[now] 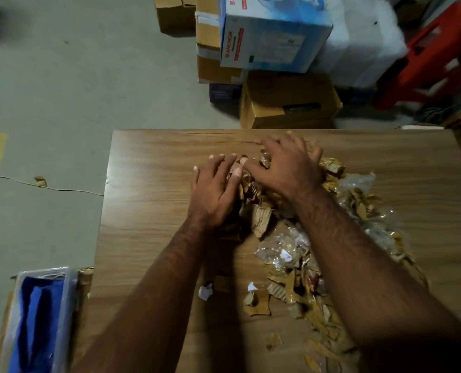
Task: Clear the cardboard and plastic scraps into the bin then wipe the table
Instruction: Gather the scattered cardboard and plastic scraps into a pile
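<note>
While heaped on the wooden table [148, 211], cardboard and plastic scraps [291, 254] corralled by left hand [213, 192] and right hand [285, 168], fingers spread, gripping nothing; best cupped inward, sweeping strays.

Dim indoor light, soft shadows beneath the forearms, motion blur and wide-angle warping toward the edges.

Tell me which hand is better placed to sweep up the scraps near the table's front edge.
Right, probably. The right hand and its forearm lie along the brown cardboard and clear plastic scrap pile; the left hand rests at the pile's left edge.
</note>
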`<state>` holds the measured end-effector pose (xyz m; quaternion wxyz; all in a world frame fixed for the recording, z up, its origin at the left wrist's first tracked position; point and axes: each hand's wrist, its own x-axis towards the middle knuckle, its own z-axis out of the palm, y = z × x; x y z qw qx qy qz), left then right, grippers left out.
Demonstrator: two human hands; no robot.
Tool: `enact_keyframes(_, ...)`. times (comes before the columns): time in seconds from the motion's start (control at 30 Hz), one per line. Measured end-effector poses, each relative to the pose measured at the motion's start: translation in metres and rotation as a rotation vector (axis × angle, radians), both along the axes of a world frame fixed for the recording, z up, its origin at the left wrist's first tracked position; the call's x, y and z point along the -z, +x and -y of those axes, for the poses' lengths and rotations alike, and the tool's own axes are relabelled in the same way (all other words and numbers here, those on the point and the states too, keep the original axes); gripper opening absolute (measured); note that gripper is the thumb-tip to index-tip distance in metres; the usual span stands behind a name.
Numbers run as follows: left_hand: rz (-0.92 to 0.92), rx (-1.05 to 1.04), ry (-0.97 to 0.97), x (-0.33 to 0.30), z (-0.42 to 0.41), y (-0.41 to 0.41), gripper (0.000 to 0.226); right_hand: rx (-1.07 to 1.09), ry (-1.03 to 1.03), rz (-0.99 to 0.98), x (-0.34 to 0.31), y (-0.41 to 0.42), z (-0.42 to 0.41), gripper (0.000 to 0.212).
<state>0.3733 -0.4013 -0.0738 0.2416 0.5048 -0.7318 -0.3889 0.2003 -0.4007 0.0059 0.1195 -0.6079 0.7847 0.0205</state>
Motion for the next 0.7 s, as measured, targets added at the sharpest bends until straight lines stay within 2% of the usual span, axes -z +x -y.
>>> enact_keyframes(0.1, -0.013, -0.04, 0.044, -0.006, -0.01, -0.019, 0.076, 0.157, 0.078, 0.194, 0.008, 0.002, 0.001, 0.077)
enact_keyframes(0.2, -0.221, -0.148, 0.141, -0.011, -0.02, -0.044, 0.08, 0.214, 0.024, 0.355, 0.024, 0.013, 0.001, 0.065)
enact_keyframes(0.3, -0.32, -0.229, 0.183, -0.006, -0.012, -0.059, 0.084, 0.27, -0.021, 0.445, 0.026, 0.021, 0.005, 0.054)
enact_keyframes(0.43, -0.531, -0.395, 0.511, 0.014, 0.004, -0.071, 0.104, 0.328, -0.049, 0.612, 0.026, 0.035, 0.001, 0.041)
enact_keyframes(0.53, -0.774, -0.487, 0.709, 0.003, -0.003, -0.072, 0.097, 0.445, -0.075, 0.784, 0.024, 0.047, -0.005, 0.039)
enact_keyframes(0.7, -0.906, -0.575, 0.657, -0.026, -0.014, -0.066, 0.089, 0.445, -0.22, 0.883, 0.016, 0.056, -0.012, 0.032)
